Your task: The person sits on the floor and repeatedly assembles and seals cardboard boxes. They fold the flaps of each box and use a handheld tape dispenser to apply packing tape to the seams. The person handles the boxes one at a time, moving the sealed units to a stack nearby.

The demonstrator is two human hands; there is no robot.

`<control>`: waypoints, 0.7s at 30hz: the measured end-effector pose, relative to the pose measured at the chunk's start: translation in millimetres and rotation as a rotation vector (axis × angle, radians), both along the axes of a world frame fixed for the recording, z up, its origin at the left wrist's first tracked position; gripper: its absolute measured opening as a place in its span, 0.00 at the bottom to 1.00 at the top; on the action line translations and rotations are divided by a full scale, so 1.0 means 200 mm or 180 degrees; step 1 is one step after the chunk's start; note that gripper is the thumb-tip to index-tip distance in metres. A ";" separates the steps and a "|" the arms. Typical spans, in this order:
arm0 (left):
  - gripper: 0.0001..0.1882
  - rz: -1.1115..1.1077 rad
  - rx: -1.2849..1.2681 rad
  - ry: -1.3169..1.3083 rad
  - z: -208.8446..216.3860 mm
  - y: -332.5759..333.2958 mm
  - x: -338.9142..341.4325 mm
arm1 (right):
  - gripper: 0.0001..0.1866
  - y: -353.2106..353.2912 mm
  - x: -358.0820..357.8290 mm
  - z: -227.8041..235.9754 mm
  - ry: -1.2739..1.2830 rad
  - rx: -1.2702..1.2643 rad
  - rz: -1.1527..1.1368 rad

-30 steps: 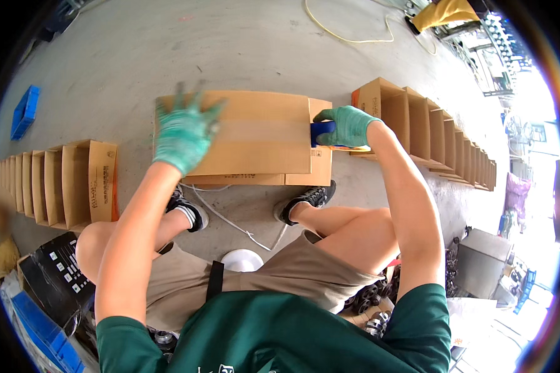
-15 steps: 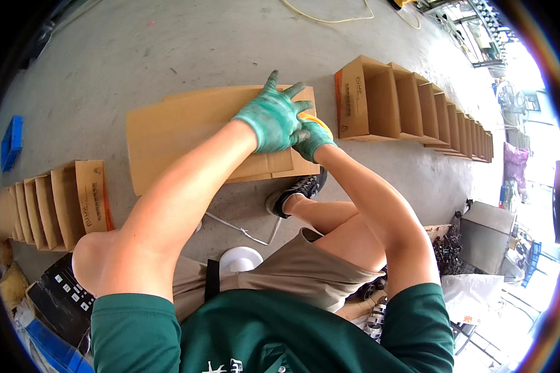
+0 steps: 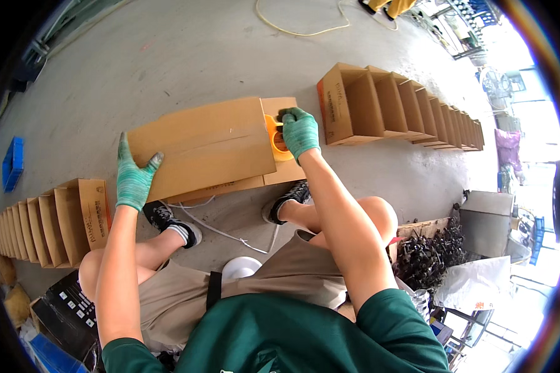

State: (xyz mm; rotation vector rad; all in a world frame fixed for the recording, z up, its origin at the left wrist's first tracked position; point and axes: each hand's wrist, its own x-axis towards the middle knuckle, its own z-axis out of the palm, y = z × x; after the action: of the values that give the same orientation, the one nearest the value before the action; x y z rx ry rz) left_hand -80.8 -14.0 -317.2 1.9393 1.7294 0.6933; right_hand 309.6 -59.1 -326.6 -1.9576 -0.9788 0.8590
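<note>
A folded cardboard box [image 3: 205, 146] lies nearly flat in front of me, its panels stacked in layers. At its left end, my left hand [image 3: 135, 177] in a green glove grips the edge, thumb over the top panel and index finger stretched along the edge. The undersides of the other fingers are hidden. At the right end, my gloved right hand [image 3: 300, 132] has its fingers curled on a yellow-orange ring-shaped thing [image 3: 281, 140], which looks like a roll of tape. The top panel partly covers that ring.
A row of upright open cartons [image 3: 354, 109] runs off at the right, another row [image 3: 68, 217] at the left. A blue bin [image 3: 12, 165] stands far left. A white cord [image 3: 224, 233] lies by my shoes. Dark metal parts [image 3: 426, 258] are heaped at lower right. Another person's feet [image 3: 382, 9] show at the top.
My left hand has moved from the right end of the cardboard to its left edge. My right hand has shifted slightly up and left, and the top panel now sits tilted over the ring.
</note>
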 end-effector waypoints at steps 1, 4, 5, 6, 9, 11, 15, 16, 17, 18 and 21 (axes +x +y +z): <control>0.53 0.0073 -0.0285 -0.0589 -0.02 -0.01 0.01 | 0.16 -0.02 -0.06 0.10 0.1269 0.0180 -0.0324; 0.47 0.0198 -0.0967 -0.0742 0.01 0.02 0.01 | 0.18 -0.12 -0.22 0.17 0.0011 -0.0063 0.0550; 0.46 0.0037 -0.1224 -0.0909 0.03 0.06 0.08 | 0.22 -0.13 -0.07 -0.16 -0.0210 -0.0253 0.0756; 0.44 0.0205 -0.1257 -0.0793 0.03 0.06 0.03 | 0.26 -0.12 -0.09 -0.12 -0.0292 -0.0518 0.1382; 0.42 0.0406 -0.1255 -0.1224 0.06 0.07 -0.03 | 0.31 -0.13 -0.13 0.09 0.1286 -0.0821 0.1084; 0.42 0.0409 -0.1064 -0.2473 0.15 0.12 -0.10 | 0.34 -0.19 -0.16 0.26 0.1430 -0.0051 0.0942; 0.41 0.0484 -0.0977 -0.3938 0.30 0.19 -0.25 | 0.37 -0.23 0.03 0.35 0.3353 0.1514 0.0614; 0.41 0.0524 -0.0992 -0.4059 0.36 0.19 -0.25 | 0.38 -0.24 0.06 0.36 0.3336 0.1262 0.0516; 0.40 0.0638 -0.1147 -0.4161 0.38 0.18 -0.22 | 0.39 -0.25 0.09 0.36 0.3313 0.1009 0.0418; 0.40 0.0748 -0.1289 -0.4251 0.46 0.12 -0.09 | 0.40 -0.26 0.11 0.37 0.3297 0.0767 0.0328; 0.36 -0.0300 -0.1002 -0.4131 0.20 0.23 -0.27 | 0.42 -0.26 0.10 0.36 0.3738 0.0553 0.0409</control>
State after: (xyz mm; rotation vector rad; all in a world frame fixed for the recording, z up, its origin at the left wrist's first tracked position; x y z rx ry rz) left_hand -135.7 31.7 -278.0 0.8909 0.8184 1.1704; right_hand 329.5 -110.7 -254.4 -0.9244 -0.4195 1.6304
